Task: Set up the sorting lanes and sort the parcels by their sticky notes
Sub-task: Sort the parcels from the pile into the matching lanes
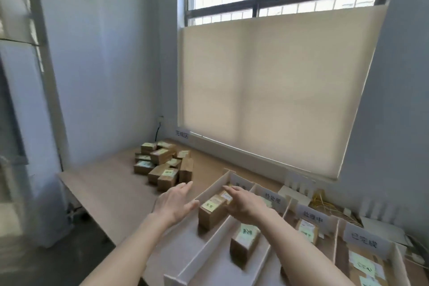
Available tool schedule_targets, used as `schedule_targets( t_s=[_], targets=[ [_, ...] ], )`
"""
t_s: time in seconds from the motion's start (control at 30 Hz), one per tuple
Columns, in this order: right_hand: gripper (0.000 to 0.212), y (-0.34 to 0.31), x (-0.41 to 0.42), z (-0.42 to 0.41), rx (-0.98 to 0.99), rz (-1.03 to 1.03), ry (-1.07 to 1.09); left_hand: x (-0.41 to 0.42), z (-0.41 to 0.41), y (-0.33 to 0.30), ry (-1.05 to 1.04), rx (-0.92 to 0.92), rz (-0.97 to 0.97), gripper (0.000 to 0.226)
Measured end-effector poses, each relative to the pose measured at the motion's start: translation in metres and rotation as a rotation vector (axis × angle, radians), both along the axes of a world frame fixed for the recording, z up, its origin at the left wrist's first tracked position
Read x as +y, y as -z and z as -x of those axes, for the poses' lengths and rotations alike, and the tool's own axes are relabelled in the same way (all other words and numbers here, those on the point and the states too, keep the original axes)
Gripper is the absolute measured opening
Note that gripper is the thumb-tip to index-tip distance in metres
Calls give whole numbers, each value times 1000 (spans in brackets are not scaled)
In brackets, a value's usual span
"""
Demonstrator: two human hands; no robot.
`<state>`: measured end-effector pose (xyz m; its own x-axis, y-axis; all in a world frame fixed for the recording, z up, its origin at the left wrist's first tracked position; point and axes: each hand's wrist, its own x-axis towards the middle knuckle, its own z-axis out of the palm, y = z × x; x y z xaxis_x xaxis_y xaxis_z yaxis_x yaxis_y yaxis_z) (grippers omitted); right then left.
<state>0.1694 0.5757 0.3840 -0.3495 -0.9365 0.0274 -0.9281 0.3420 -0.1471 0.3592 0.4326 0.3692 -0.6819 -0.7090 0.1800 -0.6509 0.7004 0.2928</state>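
Wooden table [109, 183] beneath a blinded window [267, 90]. Unsorted parcels [162, 162] lie heaped at 11 o'clock. Left hand [174, 202], fingers spread and holding nothing, hovers beside the first lane [209, 193]; right hand [243, 202], fingers extended, rests against a parcel [212, 212] standing inside that lane.

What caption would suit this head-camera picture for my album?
Both hands, left hand and right hand, reach over a parcel in the leftmost sorting lane; unsorted parcels wait behind.
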Motion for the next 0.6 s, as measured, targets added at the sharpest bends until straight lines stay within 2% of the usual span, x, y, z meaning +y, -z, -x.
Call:
schedule_targets(
  t_s=[0.33,0.6],
  targets=[
    [71,-34,-221,-158,66,51,-185,-189,-175,-28,-171,26,47,71],
    [72,-25,-340,-207,72,28,-203,-301,-230,-22,-212,25,10,73]
  ],
)
